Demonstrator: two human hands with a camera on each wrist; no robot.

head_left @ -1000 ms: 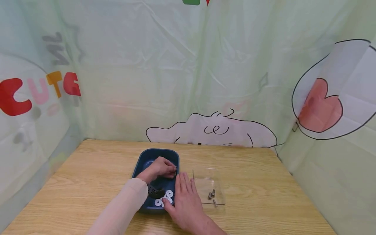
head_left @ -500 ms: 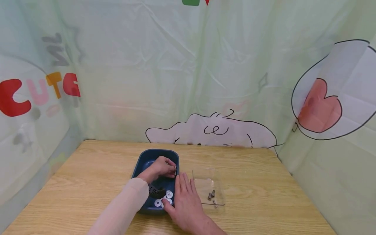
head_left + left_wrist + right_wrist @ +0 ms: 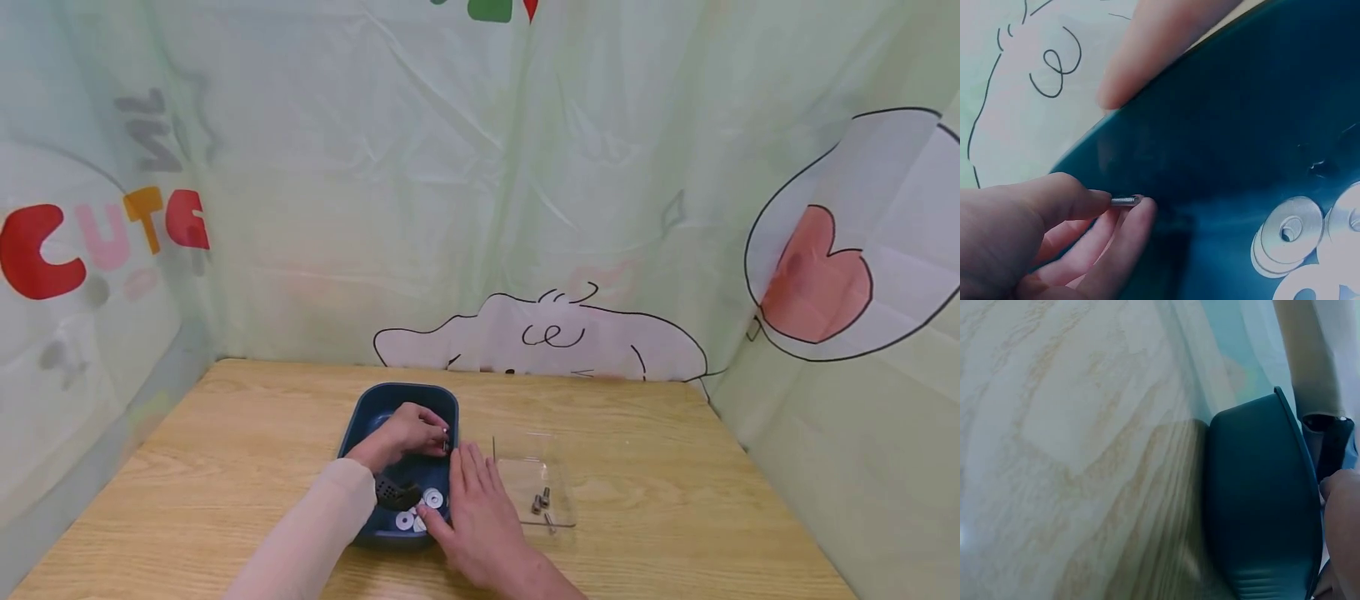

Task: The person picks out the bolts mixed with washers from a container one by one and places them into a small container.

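My left hand (image 3: pixel 411 429) reaches into the dark blue tray (image 3: pixel 405 387). Its thumb and fingers pinch a small metal screw (image 3: pixel 1125 201), whose threaded end sticks out between the fingertips beside the tray wall. Most of the screw is hidden by the fingers. My right hand (image 3: pixel 483 521) lies along the tray's right side with its fingers straight, fingertips at the rim and thumb toward the near right corner. Several white washers (image 3: pixel 432 498) lie in the tray's near end; the left wrist view shows some stacked washers (image 3: pixel 1291 230) close up.
To the right of the tray stands a clear plastic box (image 3: pixel 525 475). Two short thick screws (image 3: pixel 537 503) and one thinner screw (image 3: pixel 550 522) show at its near part. A printed curtain (image 3: pixel 337 208) closes off the back and sides of the wooden table (image 3: pixel 660 483).
The screw in my left fingers has shifted slightly left and shows more plainly. My right hand and the tray hold their places; the head view has tipped up a little.
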